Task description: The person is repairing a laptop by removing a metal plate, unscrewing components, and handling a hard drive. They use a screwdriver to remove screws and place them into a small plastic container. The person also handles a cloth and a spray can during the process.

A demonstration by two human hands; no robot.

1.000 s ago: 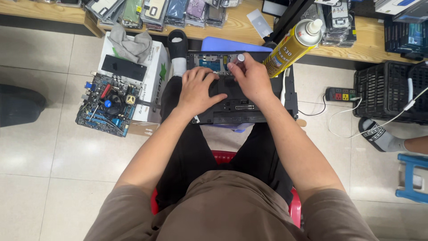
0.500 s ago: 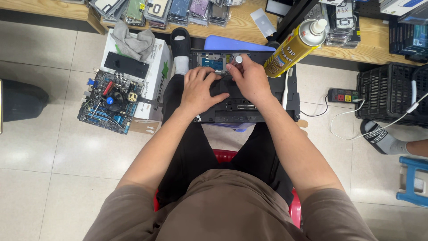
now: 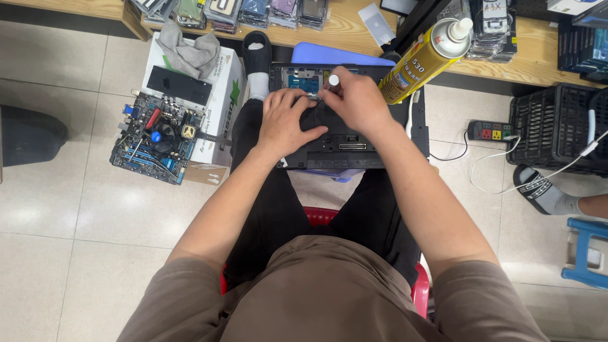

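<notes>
1. Nearest to the camera is the person's own body: a brown shirt, black trousers, and under them a red stool (image 3: pixel 320 215) on a pale tiled floor (image 3: pixel 76 253).
2. Both bare forearms reach forward to an opened black laptop (image 3: pixel 345 149) that lies upside down across the knees, its inner parts showing at the far edge.
3. The left hand (image 3: pixel 285 123) lies flat on the laptop base, palm down, fingers spread and pressing on the case. It grips nothing.
4. The right hand (image 3: pixel 354 101) is just beside the left one, a little farther. It is closed around a small screwdriver (image 3: pixel 328 85) with a white round cap; the tip seems to point to the left into the open bay, but it is too small to tell exactly where it touches.
5. To the left of the knees a green and blue motherboard (image 3: pixel 155 139) rests on a white carton box (image 3: pixel 221 107), with a flat black part and a grey cloth (image 3: pixel 189 54) on the same box.
6. A foot in a white sock and a black slipper (image 3: pixel 256 47) stands just beyond the laptop.
7. To the right, a yellow spray can (image 3: pixel 424 63) leans tilted against the wooden shelf (image 3: pixel 525 66).
8. Farther right are a power strip (image 3: pixel 491 132) on the floor, a black plastic crate (image 3: pixel 557 130), and another person's foot (image 3: pixel 548 193) in a sandal.
</notes>
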